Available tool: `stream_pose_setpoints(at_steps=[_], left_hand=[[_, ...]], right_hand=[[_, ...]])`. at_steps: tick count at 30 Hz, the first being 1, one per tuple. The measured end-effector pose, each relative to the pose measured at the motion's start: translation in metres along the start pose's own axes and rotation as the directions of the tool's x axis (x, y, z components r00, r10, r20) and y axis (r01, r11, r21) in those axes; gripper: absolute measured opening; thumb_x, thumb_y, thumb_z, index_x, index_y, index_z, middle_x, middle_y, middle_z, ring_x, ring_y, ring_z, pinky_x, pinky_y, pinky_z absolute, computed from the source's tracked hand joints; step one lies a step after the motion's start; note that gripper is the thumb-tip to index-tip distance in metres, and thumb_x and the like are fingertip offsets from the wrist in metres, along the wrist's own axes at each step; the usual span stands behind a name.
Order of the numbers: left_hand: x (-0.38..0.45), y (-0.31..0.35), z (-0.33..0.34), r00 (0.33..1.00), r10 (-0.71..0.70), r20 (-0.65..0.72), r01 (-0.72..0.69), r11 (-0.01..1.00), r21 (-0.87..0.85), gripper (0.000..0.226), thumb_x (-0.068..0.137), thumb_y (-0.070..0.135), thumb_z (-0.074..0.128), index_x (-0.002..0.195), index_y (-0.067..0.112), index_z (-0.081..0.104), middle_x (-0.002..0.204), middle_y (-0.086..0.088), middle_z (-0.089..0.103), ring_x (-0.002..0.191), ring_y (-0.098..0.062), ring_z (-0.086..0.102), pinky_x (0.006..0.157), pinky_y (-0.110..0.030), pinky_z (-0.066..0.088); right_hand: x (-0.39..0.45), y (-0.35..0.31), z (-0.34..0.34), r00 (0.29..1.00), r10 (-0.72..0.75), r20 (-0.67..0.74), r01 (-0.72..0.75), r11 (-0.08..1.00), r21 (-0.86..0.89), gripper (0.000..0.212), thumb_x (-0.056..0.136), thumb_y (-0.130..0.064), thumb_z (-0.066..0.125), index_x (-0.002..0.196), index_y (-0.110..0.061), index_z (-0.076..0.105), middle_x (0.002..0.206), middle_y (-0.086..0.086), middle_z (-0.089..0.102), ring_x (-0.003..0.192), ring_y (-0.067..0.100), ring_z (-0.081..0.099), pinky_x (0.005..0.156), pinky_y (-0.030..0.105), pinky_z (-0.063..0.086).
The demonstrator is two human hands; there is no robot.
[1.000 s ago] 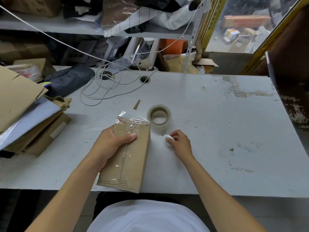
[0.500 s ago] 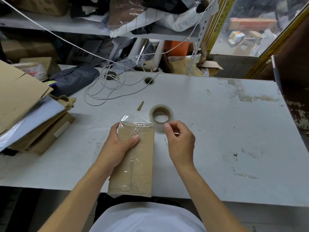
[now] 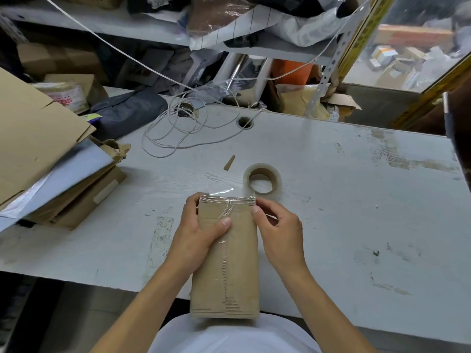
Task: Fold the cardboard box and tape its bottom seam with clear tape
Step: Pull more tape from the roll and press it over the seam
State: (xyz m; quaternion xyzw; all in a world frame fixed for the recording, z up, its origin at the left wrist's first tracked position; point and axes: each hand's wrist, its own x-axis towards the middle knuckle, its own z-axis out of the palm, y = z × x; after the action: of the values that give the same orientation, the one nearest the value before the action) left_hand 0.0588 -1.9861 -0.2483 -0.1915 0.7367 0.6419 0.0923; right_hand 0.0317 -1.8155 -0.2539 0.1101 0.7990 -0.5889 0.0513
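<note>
White table (image 3: 356, 200); box (image 3: 226, 263) (taped) — both hands

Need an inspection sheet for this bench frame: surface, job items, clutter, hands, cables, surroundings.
Surface: white table, scuffed, with tape residue and a grommet hole.
Job's things: cardboard box lies overhanging the near edge, clear tape along its seam with a loose flap past the far end; tape roll lies flat just beyond it.
Clutter: cardboard scrap; stack of flattened cardboard at left.
Hands: left hand holds the box's left side, thumb on the tape; right hand is at the far right corner, grip unclear.
Cables: white cord coiled at the far edge.
Surroundings: cluttered shelf behind; window at right.
</note>
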Motion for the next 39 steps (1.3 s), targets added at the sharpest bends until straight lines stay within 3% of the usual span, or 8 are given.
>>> stream_pose_setpoints(at_steps=[8,17,20,23,27,34,36,39], left_hand=[[0.016,-0.005,-0.003,0.997,0.053,-0.049,-0.06,0.986,-0.154,0.048,0.069,0.046,0.072,0.11,0.022,0.063,0.108,0.006,0.068,0.096,-0.009,0.068,0.076,-0.023,0.055],[0.041,-0.007,-0.008,0.994,0.043,-0.102,-0.066,0.97,-0.233,0.026,0.07,0.032,0.073,0.084,0.011,0.065,0.092,-0.007,0.07,0.093,-0.017,0.068,0.08,-0.019,0.051],[0.051,-0.005,-0.009,0.996,0.038,-0.077,-0.056,0.966,-0.252,0.015,0.072,0.026,0.074,0.07,0.018,0.062,0.081,-0.003,0.068,0.089,-0.027,0.068,0.078,-0.026,0.053],[0.057,-0.003,-0.008,0.997,-0.016,-0.071,-0.008,0.946,-0.323,0.021,0.071,0.02,0.074,0.064,0.013,0.055,0.079,-0.006,0.064,0.085,-0.042,0.062,0.077,-0.041,0.051],[0.061,0.004,-0.006,0.985,-0.153,-0.084,0.107,0.911,-0.399,0.031,0.073,0.01,0.074,0.057,0.011,0.047,0.073,-0.007,0.06,0.079,-0.03,0.058,0.069,-0.033,0.05],[0.064,0.017,-0.004,0.904,-0.425,-0.046,0.354,0.804,-0.478,0.022,0.078,-0.006,0.064,0.068,0.012,0.054,0.089,-0.003,0.068,0.073,-0.011,0.066,0.061,-0.024,0.053],[0.066,0.016,-0.006,0.89,-0.454,-0.037,0.368,0.764,-0.53,0.026,0.076,-0.01,0.063,0.083,0.015,0.063,0.096,-0.001,0.072,0.078,-0.011,0.069,0.062,-0.025,0.056],[0.063,0.021,-0.003,0.949,-0.304,-0.084,0.231,0.852,-0.47,0.037,0.08,-0.016,0.055,0.102,0.012,0.064,0.103,0.0,0.077,0.1,-0.013,0.071,0.078,-0.028,0.056]], right_hand=[[0.017,0.003,-0.003,0.99,-0.017,0.137,0.009,0.999,0.052,0.027,0.086,-0.017,0.058,0.109,-0.016,0.073,0.108,-0.011,0.07,0.104,0.007,0.065,0.084,0.019,0.051],[0.023,-0.008,0.01,0.968,0.114,0.223,-0.142,0.983,0.114,0.018,0.085,-0.023,0.061,0.099,-0.021,0.071,0.1,-0.006,0.07,0.093,0.012,0.065,0.079,0.02,0.049],[0.029,-0.013,0.019,0.965,0.181,0.191,-0.202,0.974,0.099,0.014,0.078,-0.032,0.072,0.087,-0.023,0.068,0.092,-0.007,0.069,0.082,0.011,0.064,0.072,0.026,0.049],[0.042,-0.016,0.027,0.97,0.183,0.162,-0.205,0.97,0.13,0.016,0.078,-0.017,0.071,0.072,-0.01,0.059,0.077,-0.007,0.064,0.072,0.007,0.058,0.067,0.025,0.046],[0.058,-0.02,0.034,0.955,0.233,0.183,-0.271,0.936,0.223,0.036,0.085,0.007,0.063,0.059,-0.007,0.043,0.065,-0.004,0.052,0.06,0.005,0.049,0.059,0.018,0.041],[0.059,-0.017,0.033,0.865,0.422,0.272,-0.492,0.822,0.287,0.033,0.082,-0.003,0.067,0.061,-0.019,0.047,0.07,-0.005,0.055,0.062,0.011,0.047,0.064,0.033,0.039],[0.058,-0.017,0.034,0.905,0.353,0.238,-0.408,0.88,0.244,0.027,0.082,0.0,0.064,0.069,-0.02,0.051,0.077,-0.011,0.063,0.068,0.008,0.054,0.068,0.032,0.042],[0.057,-0.015,0.035,0.971,-0.015,0.239,-0.024,0.987,0.161,0.029,0.084,0.007,0.054,0.08,-0.02,0.064,0.096,-0.008,0.07,0.096,0.01,0.064,0.083,0.027,0.046]])
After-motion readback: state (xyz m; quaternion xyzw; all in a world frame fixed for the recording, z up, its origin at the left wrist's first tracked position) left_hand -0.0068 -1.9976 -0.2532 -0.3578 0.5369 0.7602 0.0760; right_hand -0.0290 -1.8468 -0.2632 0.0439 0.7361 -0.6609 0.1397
